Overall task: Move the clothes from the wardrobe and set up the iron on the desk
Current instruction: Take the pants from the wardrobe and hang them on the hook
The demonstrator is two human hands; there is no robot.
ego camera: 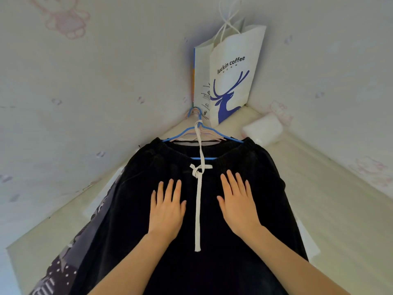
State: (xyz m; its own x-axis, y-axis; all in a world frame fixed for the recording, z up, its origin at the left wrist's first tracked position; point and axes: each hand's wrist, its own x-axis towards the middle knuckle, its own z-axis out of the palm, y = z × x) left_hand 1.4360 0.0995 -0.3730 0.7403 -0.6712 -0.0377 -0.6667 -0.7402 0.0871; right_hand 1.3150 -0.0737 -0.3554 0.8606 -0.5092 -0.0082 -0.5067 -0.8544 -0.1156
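Black trousers [244, 167] with an elastic waist and a white drawstring [198, 201] lie flat on the pale desk [331, 188], still on a blue hanger [204, 135]. My left hand [167, 207] lies flat on the cloth left of the drawstring, fingers straight. My right hand [237, 204] presses flat on the cloth right of it. Under the trousers, at the left, a grey printed garment [63, 267] sticks out. No iron is in view.
A white paper bag with a blue deer print [229, 81] stands in the far corner of the desk against the wallpapered walls. A white packet of tissues [262, 128] lies at the right of the bag. Pink hangers lie under the blue one.
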